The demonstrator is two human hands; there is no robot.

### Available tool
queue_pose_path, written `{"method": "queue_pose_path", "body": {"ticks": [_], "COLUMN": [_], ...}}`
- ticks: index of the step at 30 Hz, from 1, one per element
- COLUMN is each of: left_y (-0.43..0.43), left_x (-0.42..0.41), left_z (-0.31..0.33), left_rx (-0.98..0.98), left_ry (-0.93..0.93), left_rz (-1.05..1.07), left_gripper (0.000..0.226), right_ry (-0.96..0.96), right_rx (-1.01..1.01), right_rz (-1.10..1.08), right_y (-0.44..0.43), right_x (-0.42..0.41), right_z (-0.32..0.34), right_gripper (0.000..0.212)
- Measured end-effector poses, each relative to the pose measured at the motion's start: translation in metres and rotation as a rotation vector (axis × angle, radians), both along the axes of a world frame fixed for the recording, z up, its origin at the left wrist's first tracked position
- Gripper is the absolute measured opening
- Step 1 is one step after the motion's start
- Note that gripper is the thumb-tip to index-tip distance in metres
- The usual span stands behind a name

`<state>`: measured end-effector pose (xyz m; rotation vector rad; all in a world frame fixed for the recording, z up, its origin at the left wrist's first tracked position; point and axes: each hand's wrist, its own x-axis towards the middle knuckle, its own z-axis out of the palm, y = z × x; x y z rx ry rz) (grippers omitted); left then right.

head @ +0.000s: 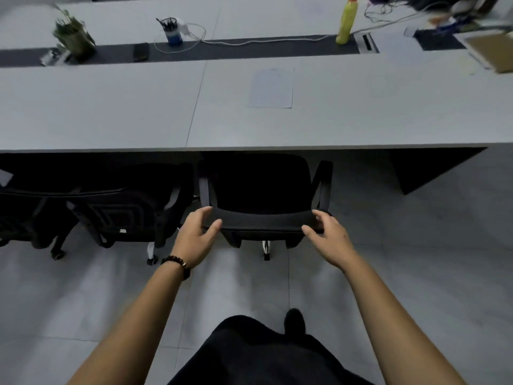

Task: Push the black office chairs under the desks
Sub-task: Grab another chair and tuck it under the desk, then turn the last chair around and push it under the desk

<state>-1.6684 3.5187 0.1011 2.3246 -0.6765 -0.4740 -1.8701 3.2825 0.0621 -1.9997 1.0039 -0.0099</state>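
A black office chair (263,190) stands in front of me with its seat partly beneath the front edge of the long grey desk (111,112). My left hand (198,234) grips the left end of the backrest's top rail. My right hand (329,236) grips the right end of the same rail. Both armrests rise just short of the desk edge. To the left, a second black chair (122,207) sits partly under the desk, and a third (25,212) shows at the left edge.
A sheet of paper (271,88) lies on the desk. Farther back stand a potted plant (73,37), a blue pen cup (172,31), a yellow bottle (347,22) and white cables. A dark desk side panel (433,168) stands to the right. My shoe (294,319) rests on grey floor tiles.
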Motion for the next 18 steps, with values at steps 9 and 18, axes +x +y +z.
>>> {"method": "queue_pose_path", "body": {"ticks": [9, 18], "left_y": [0.103, 0.078], "left_x": [-0.051, -0.149], "left_z": [0.035, -0.003], "left_rx": [-0.232, -0.064], "left_ry": [0.217, 0.327], "left_rz": [-0.057, -0.668], "left_gripper": [0.041, 0.040], "right_ry": [-0.293, -0.129], "right_rx": [-0.027, -0.029], "right_rz": [-0.548, -1.064], "right_y": [0.163, 0.336], "right_x": [-0.135, -0.276], "right_z": [0.055, 0.045], "right_gripper": [0.052, 0.053]}}
